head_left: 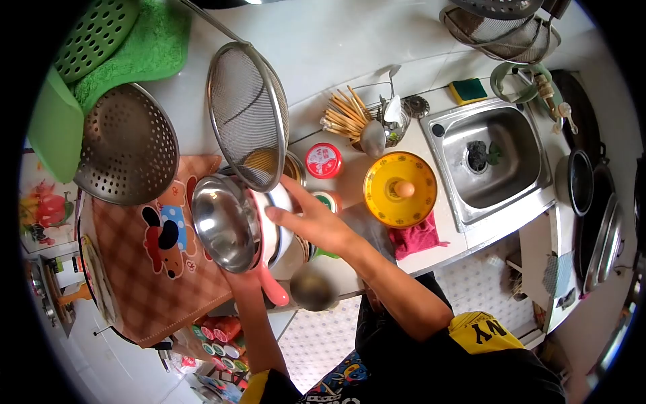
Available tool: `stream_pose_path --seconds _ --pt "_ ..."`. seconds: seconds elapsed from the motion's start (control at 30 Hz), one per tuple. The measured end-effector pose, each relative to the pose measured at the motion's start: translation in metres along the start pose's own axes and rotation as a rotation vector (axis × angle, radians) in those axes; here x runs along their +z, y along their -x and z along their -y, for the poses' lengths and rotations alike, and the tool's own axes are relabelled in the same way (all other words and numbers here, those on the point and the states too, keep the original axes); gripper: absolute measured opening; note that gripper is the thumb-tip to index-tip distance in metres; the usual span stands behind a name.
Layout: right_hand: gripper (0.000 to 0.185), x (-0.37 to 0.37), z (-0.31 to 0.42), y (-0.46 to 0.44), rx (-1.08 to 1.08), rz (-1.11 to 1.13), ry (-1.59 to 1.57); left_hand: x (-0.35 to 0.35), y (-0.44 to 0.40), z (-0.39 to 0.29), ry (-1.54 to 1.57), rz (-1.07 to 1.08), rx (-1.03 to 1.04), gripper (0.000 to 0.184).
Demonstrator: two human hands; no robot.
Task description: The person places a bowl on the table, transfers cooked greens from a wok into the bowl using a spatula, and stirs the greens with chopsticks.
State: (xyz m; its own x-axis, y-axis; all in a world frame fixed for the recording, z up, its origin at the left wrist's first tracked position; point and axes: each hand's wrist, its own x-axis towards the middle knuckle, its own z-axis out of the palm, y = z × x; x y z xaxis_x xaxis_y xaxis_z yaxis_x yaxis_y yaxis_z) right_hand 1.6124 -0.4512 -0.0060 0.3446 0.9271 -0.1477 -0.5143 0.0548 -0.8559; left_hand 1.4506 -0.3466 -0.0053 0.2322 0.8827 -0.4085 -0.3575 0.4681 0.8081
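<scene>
A stack of bowls is tilted on its side between my hands: a shiny metal bowl [225,225] at the left, with white bowls [278,195] pressed against it. A pink handle [272,289] sticks out below the stack. My right hand [313,219] grips the white bowls, thumb and fingers on their side. My left hand [250,277] holds the stack from below; the metal bowl hides its fingers. A mesh strainer [245,114] hangs just above the stack. Right of my hands, a yellow bowl [378,195] has an egg [404,189] in it.
A brown checked cloth [134,252] lies left. A metal colander [128,145] and green plastic ware [54,128] hang above it. A red-lidded jar [324,161], a utensil rack [397,118] and a sink [498,151] stand right. A blurred dark round thing [314,286] is near the counter edge.
</scene>
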Motion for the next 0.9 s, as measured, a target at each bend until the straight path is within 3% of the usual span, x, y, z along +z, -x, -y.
stream_pose_path --seconds 0.07,0.13,0.17,0.2,0.27,0.37,0.47,0.5,0.6,0.77,0.9 --pt "0.060 -0.002 -0.002 -0.001 -0.103 -0.053 0.025 -0.006 0.003 0.000 -0.037 0.023 0.058 0.068" --pt "0.046 -0.019 0.003 -0.013 0.288 -0.084 -0.025 -0.018 0.008 0.002 -0.095 0.008 0.125 0.068" --pt "0.038 -0.024 -0.027 -0.032 0.134 -0.252 0.302 -0.025 0.011 0.003 -0.126 0.003 0.161 0.068" --pt "0.038 -0.021 -0.026 -0.043 0.132 -0.255 0.302 -0.031 0.015 0.004 -0.160 -0.002 0.199 0.068" --pt "0.023 -0.013 -0.027 -0.062 0.102 -0.247 1.147 -0.037 0.020 0.005 -0.208 -0.003 0.255 0.068" --pt "0.016 -0.007 -0.065 -0.093 0.213 -0.273 1.269 -0.041 0.022 0.002 -0.257 0.004 0.316 0.069" --pt "0.024 -0.008 -0.088 -0.109 0.382 -0.391 1.241 -0.046 0.024 -0.002 -0.283 0.012 0.354 0.069" --pt "0.033 -0.011 -0.084 -0.108 0.448 -0.320 1.250 -0.048 0.025 -0.004 -0.295 0.014 0.365 0.069" --pt "0.029 -0.015 -0.097 -0.110 0.499 -0.373 1.284 -0.052 0.027 -0.008 -0.322 0.021 0.400 0.070" --pt "0.026 -0.008 -0.093 -0.113 0.441 -0.412 1.310 -0.056 0.030 -0.013 -0.368 0.036 0.448 0.072" --pt "0.023 0.001 -0.082 -0.116 0.393 -0.516 1.021 -0.058 0.033 -0.018 -0.420 0.051 0.502 0.074"
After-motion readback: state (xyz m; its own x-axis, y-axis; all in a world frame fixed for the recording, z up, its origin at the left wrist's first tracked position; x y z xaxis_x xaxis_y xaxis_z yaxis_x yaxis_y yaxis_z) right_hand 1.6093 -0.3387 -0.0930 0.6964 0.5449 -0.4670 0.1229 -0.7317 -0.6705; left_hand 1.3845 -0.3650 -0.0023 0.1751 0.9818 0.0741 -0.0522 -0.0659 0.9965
